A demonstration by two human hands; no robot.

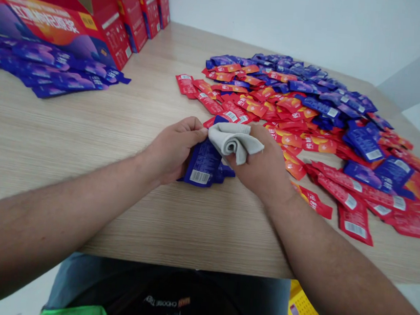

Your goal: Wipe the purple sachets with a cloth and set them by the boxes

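Left grip (174, 149) is clenched on a blue foil sachet (200, 165), pinching it near its upper end with the barcode side turned up toward the camera. The right grip (264, 167) holds a grey cloth (233, 141), bunched into soft folds and pressed against the sachet's face. The sachet sits in the middle of the table (87, 132), toward its near edge; the hands cover too much of it to tell whether it touches the wood.

It should handle as a very light, flexible pouch. The glossy film looks slick, so it may slide in a loose hold, and the flat crimped seal at either end looks like the firmest place to pinch, leaving the face free. The cloth looks soft, thin and limp, easy to gather anywhere. The sachet is deep blue with white print and a white barcode label near its lower edge.

Toward the far right lies a wide, loose heap of red and blue sachets (302, 107). At far left, more blue sachets (44, 69) lie spread beside red printed cardboard boxes (115, 17).
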